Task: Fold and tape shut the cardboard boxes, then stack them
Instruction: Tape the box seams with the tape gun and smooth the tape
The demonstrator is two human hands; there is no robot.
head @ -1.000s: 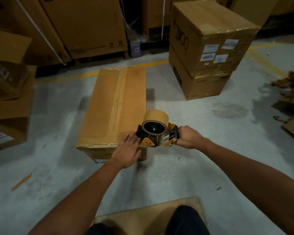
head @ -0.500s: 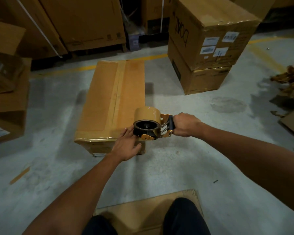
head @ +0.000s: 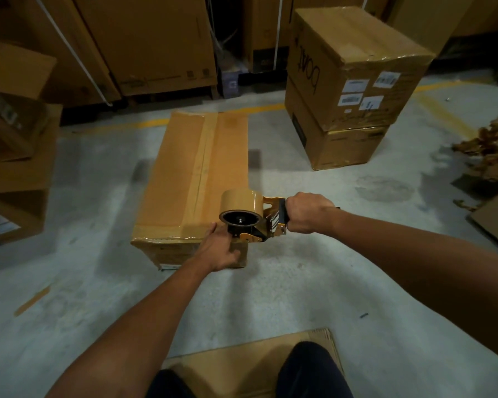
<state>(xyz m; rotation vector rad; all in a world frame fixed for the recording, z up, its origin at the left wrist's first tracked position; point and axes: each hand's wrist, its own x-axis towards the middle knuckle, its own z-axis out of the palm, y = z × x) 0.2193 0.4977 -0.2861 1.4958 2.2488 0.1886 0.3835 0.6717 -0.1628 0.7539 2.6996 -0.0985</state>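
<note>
A long flat cardboard box (head: 196, 179) lies on the concrete floor, its top seam taped lengthwise and tape across its near edge. My right hand (head: 306, 212) grips the handle of a tape dispenser (head: 249, 219) loaded with a brown tape roll, held over the box's near right corner. My left hand (head: 220, 248) presses on the box's near end face, just below the dispenser, fingers spread against the cardboard.
Two taped boxes (head: 354, 81) stand stacked at the back right. More cartons (head: 12, 156) sit at the left and tall ones (head: 144, 44) along the back. Flat cardboard (head: 242, 366) lies under my legs, scraps (head: 495, 147) at the right.
The dispenser has turned so its handle points right and moved slightly up over the box corner. My left hand slid from the box top down onto its near face.
</note>
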